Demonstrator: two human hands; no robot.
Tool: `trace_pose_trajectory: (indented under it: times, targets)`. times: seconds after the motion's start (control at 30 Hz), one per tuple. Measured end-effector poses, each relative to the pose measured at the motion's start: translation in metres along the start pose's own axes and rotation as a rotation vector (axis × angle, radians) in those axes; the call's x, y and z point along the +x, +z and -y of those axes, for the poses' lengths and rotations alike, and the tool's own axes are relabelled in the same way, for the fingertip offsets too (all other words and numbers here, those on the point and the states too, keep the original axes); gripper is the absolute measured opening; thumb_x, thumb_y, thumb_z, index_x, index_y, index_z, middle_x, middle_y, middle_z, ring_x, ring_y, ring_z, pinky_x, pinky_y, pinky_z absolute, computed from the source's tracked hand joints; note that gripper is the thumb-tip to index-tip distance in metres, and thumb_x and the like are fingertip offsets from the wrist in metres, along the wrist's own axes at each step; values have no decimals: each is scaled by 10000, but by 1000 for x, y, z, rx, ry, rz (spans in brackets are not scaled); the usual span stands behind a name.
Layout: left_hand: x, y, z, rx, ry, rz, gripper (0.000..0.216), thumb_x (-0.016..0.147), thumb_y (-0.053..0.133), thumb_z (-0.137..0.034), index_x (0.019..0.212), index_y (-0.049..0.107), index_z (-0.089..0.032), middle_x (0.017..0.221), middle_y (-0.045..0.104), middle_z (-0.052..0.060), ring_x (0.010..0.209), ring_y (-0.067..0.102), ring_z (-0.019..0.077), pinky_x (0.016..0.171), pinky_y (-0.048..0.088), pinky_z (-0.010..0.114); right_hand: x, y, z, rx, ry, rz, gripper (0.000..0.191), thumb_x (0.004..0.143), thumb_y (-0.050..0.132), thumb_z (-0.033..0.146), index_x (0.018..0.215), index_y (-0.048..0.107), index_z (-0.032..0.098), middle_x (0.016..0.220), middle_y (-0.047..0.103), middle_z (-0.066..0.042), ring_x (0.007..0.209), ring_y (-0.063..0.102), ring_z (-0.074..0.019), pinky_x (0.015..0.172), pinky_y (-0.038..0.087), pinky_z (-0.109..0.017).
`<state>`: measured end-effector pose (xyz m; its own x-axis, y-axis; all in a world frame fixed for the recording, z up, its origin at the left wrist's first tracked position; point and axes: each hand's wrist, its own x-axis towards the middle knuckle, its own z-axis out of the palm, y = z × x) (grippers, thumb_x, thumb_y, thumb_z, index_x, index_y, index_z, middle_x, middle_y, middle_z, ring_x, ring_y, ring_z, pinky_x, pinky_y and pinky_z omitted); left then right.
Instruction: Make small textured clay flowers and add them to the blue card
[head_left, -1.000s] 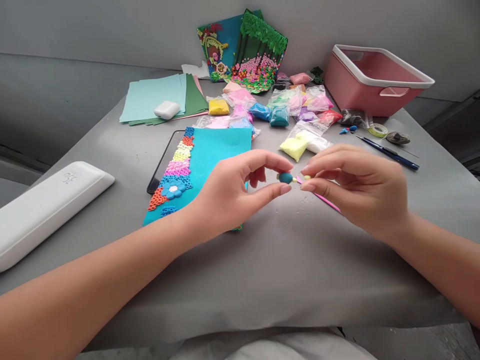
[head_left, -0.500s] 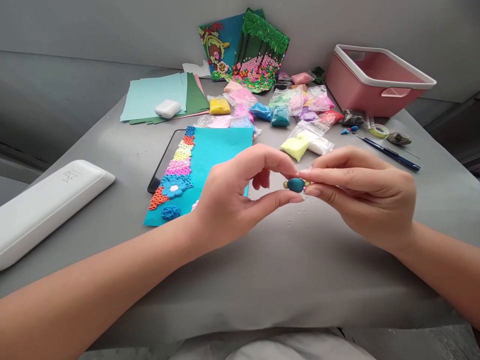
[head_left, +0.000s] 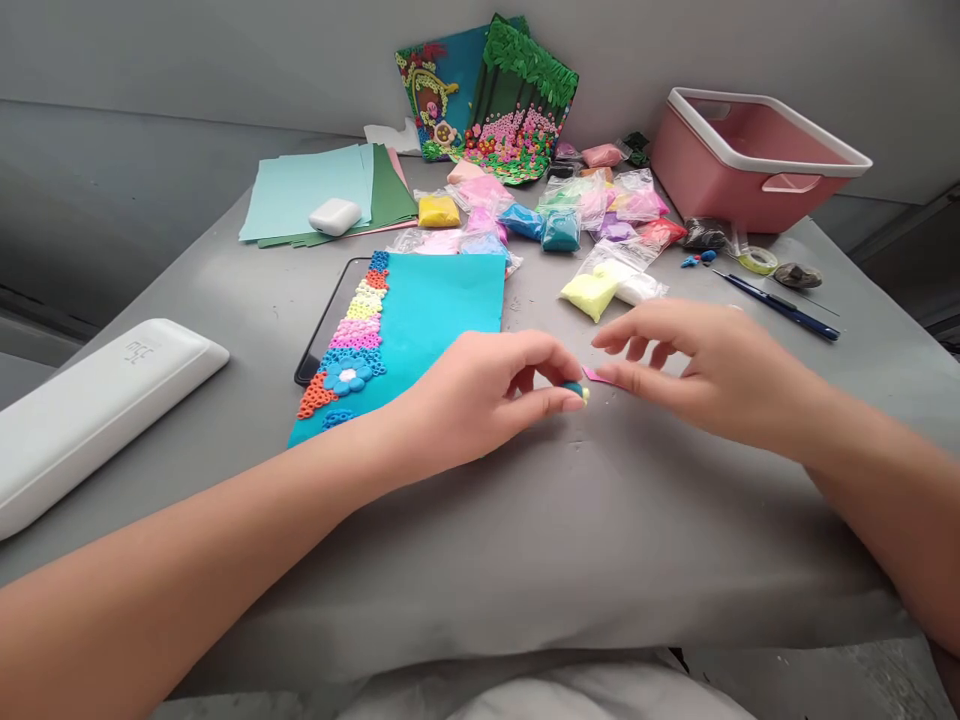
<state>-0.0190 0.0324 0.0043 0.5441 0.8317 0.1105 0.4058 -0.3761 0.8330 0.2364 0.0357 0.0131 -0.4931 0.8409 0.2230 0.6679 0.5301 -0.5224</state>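
Observation:
My left hand (head_left: 480,405) pinches a small teal lump of modelling clay (head_left: 574,388) between thumb and fingertips, low over the table. A pale yellow bit of clay (head_left: 586,396) shows at the lump's right end. My right hand (head_left: 697,370) is just to the right, apart from the lump, with thumb and fingers spread. A small pink piece (head_left: 594,375) lies by the right thumb; whether the thumb touches it I cannot tell. Left of my hands, a turquoise sheet (head_left: 442,300) carries a colourful clay border and a blue clay flower (head_left: 348,376) with a white centre.
Bags of coloured clay (head_left: 589,292) are spread behind my hands. A pink basket (head_left: 742,180) stands at the back right, with a dark blue pen-like tool (head_left: 780,308) before it. A long white device (head_left: 105,425) lies left. Decorated clay pictures (head_left: 521,110) lean at the back.
My right hand has let go of the clay lump and opened, moving slightly away. My left hand has lowered a little with the lump. The pink piece now shows between the hands.

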Motion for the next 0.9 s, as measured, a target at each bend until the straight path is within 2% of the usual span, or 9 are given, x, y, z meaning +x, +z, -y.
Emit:
trace_pose_trajectory:
  times: [0.1, 0.23, 0.33, 0.4, 0.53, 0.63, 0.7, 0.8, 0.9]
  targets:
    - [2, 0, 10, 59, -6, 102, 159, 954, 783, -393, 979, 806, -237, 827, 755, -7, 745, 611, 163, 736, 462, 285, -1, -6, -13, -150, -23, 209, 315, 931, 736, 401, 1202, 791, 251, 1040, 813, -75, 831, 751, -249, 694, 548, -366]
    - [3, 0, 14, 149, 47, 171, 158, 947, 754, -340, 1031, 816, -222, 1041, 821, 55, 896, 680, 209, 795, 484, 302, -4, -2, -15, -255, -28, 222, 234, 935, 599, 220, 1113, 750, 237, 924, 768, -63, 782, 714, -229, 665, 499, -331]
    - [3, -1, 11, 166, 22, 142, 261, 978, 707, -404, 1105, 811, -200, 1047, 814, 78, 885, 684, 222, 801, 501, 323, -5, -1, -17, -321, -16, 227, 174, 923, 551, 170, 971, 705, 236, 838, 731, -39, 701, 663, -195, 615, 454, -299]
    - [2, -2, 8, 160, -38, 56, 323, 1042, 584, -365, 1199, 801, -184, 1056, 803, 83, 913, 693, 225, 835, 518, 333, -6, -3, -22, -391, -4, 193, 147, 922, 541, 165, 899, 668, 236, 805, 714, -35, 670, 639, -189, 594, 427, -297]
    - [1, -2, 2, 23, -111, -87, 456, 1012, 438, -88, 1343, 744, -161, 1166, 771, 79, 1077, 740, 193, 951, 548, 299, -7, -3, -24, -458, -11, 109, 127, 926, 581, 174, 852, 664, 237, 818, 727, -39, 648, 639, -192, 576, 420, -318]
    - [0, 0, -3, -204, -148, -158, 349, 1008, 626, -151, 1342, 704, -219, 1206, 732, 47, 1027, 796, 175, 907, 583, 281, -5, 8, -9, -284, -142, -138, 144, 968, 615, 152, 960, 731, 238, 885, 764, -37, 715, 693, -189, 628, 510, -327]
    - [-1, 1, -6, -370, -204, -192, 358, 945, 792, -235, 1285, 685, -262, 1124, 713, 6, 928, 815, 170, 818, 602, 273, -4, 18, 3, -97, -284, -291, 149, 1006, 661, 158, 1052, 768, 251, 927, 781, -34, 768, 730, -176, 713, 587, -321]
    - [-1, 1, -11, -544, -237, -151, 456, 867, 904, -291, 1256, 666, -276, 926, 715, -36, 883, 796, 171, 744, 602, 261, -4, 30, 12, 33, -413, -333, 220, 991, 751, 164, 1161, 812, 289, 1006, 804, -43, 837, 766, -175, 763, 637, -309]
    - [-1, -1, -12, -632, -253, -58, 564, 848, 943, -303, 1327, 648, -262, 919, 789, -32, 908, 774, 153, 769, 594, 250, -5, 34, 10, 24, -445, -352, 269, 964, 809, 163, 1201, 827, 287, 1005, 787, -51, 844, 759, -171, 767, 643, -303]
